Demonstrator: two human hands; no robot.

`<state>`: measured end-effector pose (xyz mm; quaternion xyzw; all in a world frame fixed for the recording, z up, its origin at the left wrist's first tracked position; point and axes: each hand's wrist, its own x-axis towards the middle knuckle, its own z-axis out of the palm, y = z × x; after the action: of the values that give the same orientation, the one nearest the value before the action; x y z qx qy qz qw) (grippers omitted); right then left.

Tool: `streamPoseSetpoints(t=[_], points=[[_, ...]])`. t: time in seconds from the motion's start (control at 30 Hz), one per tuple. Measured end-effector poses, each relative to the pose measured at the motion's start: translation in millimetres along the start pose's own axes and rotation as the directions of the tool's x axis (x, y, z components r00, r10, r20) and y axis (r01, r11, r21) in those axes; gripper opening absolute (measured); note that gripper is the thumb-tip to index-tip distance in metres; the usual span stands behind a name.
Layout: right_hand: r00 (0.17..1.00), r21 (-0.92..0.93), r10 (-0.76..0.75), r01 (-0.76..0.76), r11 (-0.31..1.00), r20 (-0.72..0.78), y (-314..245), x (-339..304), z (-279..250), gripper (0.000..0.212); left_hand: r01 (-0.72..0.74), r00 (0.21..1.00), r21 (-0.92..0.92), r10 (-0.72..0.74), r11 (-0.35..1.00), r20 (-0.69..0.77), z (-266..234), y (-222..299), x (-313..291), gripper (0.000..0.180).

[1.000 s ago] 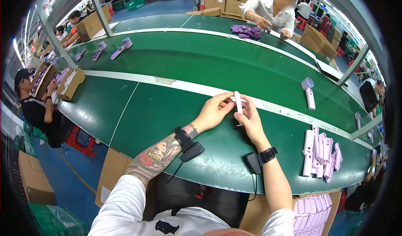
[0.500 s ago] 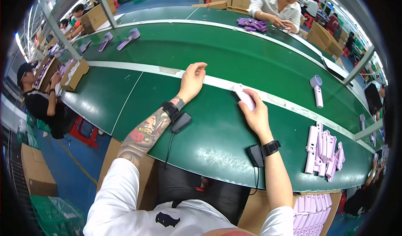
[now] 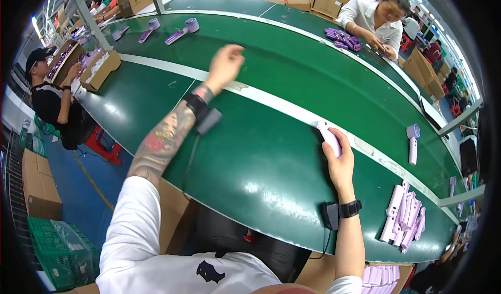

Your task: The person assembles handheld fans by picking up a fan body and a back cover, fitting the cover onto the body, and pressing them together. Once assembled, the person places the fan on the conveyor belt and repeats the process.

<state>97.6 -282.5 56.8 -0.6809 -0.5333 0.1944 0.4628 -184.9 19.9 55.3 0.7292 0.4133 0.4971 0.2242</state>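
Observation:
My right hand is closed round a pale purple plastic handle shell, its far end touching or just above the white strip along the belt's near edge. My left hand is over the green conveyor belt, slightly blurred, fingers loosely bent and nothing visible in them. Beyond it on the belt lies a purple handheld fan, apart from the fingers. A loose pile of pale purple handle shells rests on the green table to the right of my right forearm.
Another handheld fan lies on the belt at right, and more fans at far left. Across the belt a person handles small parts beside a purple pile. A carton of pale shells stands below the table edge. Metal posts flank the belt.
My left hand has moved farther out and left, from the white strip to over the belt. My right hand still holds the shell; the whole view has shifted.

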Motion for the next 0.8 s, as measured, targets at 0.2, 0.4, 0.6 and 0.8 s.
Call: streamPoseSetpoints(t=[0.2, 0.4, 0.6, 0.8], points=[[0.999, -0.009, 0.048, -0.048, 0.999, 0.0, -3, 1, 7, 0.039, 0.125, 0.943, 0.447, 0.034, 0.886, -0.331, -110, -149, 93, 0.037], [0.999, -0.023, 0.051, -0.051, 0.998, -0.005, -5, 5, 12, 0.037, 0.241, 0.923, 0.667, 0.045, 0.705, -0.382, -172, -260, 131, 0.051], [0.998, -0.025, 0.066, -0.067, 0.997, -0.022, -7, 6, 13, 0.036, 0.253, 0.962, 0.557, -0.143, 0.792, -0.232, -195, -275, 170, 0.069], [0.999, -0.041, 0.051, -0.05, 0.998, 0.005, -5, 9, 15, 0.038, 0.382, 0.865, 0.593, -0.5, 0.709, 0.04, -130, -191, 147, 0.069]])
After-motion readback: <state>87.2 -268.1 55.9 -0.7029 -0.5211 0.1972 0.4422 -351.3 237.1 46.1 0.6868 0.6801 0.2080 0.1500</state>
